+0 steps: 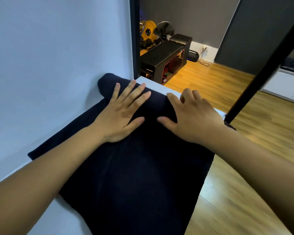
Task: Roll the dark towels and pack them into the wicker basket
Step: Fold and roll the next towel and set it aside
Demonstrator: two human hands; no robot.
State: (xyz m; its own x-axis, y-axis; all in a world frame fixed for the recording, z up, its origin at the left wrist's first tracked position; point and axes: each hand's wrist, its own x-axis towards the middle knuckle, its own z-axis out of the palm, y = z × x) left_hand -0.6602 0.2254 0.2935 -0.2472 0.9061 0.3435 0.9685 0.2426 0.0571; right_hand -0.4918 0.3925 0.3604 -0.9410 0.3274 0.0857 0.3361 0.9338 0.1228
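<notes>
A dark towel (134, 175) lies along a white desk (54, 217), running from the bottom centre of the frame up to the middle, where its far end is wound into a thick roll against the pale wall (41, 48). Both bare forearms reach in from the lower corners and meet at that roll.

The left hand (124, 112) lies flat, palm down, fingers straight and spread across the top of the roll, thumb angled toward the centre; it presses and grips nothing. The right hand (192, 116) sits just beside it at the roll's right end, thumb stretched toward the left thumb, fingers bent at the knuckles and hooked over the far side of the roll (their tips are hidden behind it).

Right of the desk is wooden floor (244, 167), crossed by a black slanting pole (261, 70). In the upper centre stand a computer case (161, 61) and a fan (165, 30).
</notes>
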